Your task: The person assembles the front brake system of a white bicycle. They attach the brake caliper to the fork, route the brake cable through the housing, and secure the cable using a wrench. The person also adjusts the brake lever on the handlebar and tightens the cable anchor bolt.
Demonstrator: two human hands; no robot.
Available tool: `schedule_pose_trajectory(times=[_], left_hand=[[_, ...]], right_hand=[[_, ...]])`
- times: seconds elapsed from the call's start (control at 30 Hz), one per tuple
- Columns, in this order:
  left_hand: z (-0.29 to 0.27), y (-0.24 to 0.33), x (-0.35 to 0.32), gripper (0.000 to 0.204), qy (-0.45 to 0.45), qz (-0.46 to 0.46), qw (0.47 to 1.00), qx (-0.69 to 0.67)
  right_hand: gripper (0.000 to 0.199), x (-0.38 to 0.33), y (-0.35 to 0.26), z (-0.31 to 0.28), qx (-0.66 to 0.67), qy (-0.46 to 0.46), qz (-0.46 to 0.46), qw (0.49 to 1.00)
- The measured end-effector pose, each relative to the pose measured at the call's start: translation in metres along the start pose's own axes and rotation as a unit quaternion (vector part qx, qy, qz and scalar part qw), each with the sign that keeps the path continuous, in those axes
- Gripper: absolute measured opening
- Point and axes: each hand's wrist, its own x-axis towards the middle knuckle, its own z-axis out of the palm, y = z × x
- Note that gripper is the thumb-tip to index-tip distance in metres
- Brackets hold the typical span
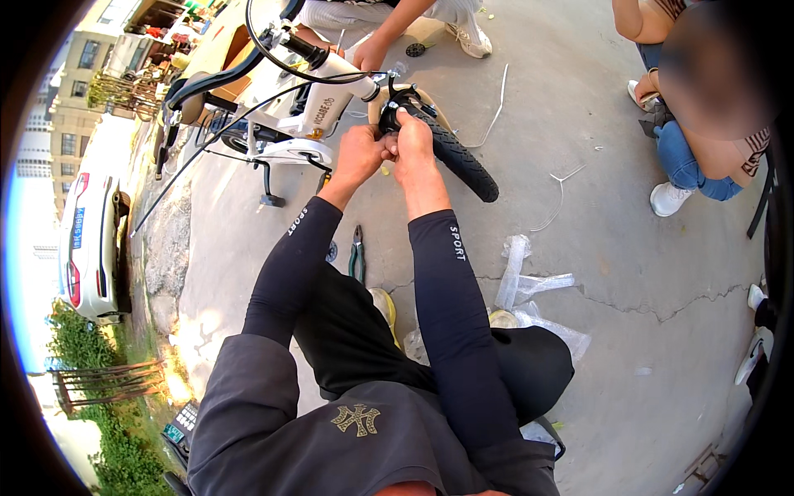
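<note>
A small white-framed bicycle [327, 103] stands in front of me, its black-tyred front wheel [467, 161] pointing to the lower right. Both my hands are at the top of that wheel, by the black parts around the fork. My left hand [361, 157] has its fingers bent and pressed together, meeting the right one. The thumb of my right hand [416, 147] lies along a black part while its fingers curl under. What the fingertips pinch is hidden. Beyond the frame, another person's hand [370, 54] reaches down close to the bicycle.
Green-handled pliers [357, 258] lie on the concrete below my hands. Crumpled bubble wrap [514, 269] is scattered beside my right forearm. A black cable [248, 117] stretches out to the left past the handlebar [223, 76]. A person in jeans [680, 157] crouches at the right; a white car [93, 240] is parked left.
</note>
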Motion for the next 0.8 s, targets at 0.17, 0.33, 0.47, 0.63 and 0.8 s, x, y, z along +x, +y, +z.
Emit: schedule_pose_trajectory(times=[0.17, 0.33, 0.47, 0.63, 0.8], left_hand=[[-0.0037, 0.0025, 0.0002, 0.035, -0.011, 0.010, 1.000, 0.026], [-0.0022, 0.0022, 0.0023, 0.037, -0.003, -0.003, 0.998, 0.070], [-0.0004, 0.0016, 0.0024, 0.033, 0.009, -0.001, 0.998, 0.069], [0.0006, 0.0005, 0.0022, 0.031, 0.010, 0.003, 0.997, 0.070], [0.0048, -0.0032, 0.0034, 0.031, 0.026, 0.002, 0.998, 0.064]], right_hand=[[0.025, -0.0022, -0.0008, 0.0001, 0.001, 0.005, 0.007, 1.000], [0.024, 0.0008, -0.0004, 0.0000, -0.002, 0.010, 0.007, 1.000], [0.024, 0.0023, -0.0008, 0.0000, 0.010, 0.015, 0.002, 1.000], [0.026, 0.0032, -0.0010, 0.0014, 0.008, 0.035, 0.001, 0.999], [0.029, 0.0042, -0.0011, 0.0006, 0.001, 0.032, -0.003, 0.999]])
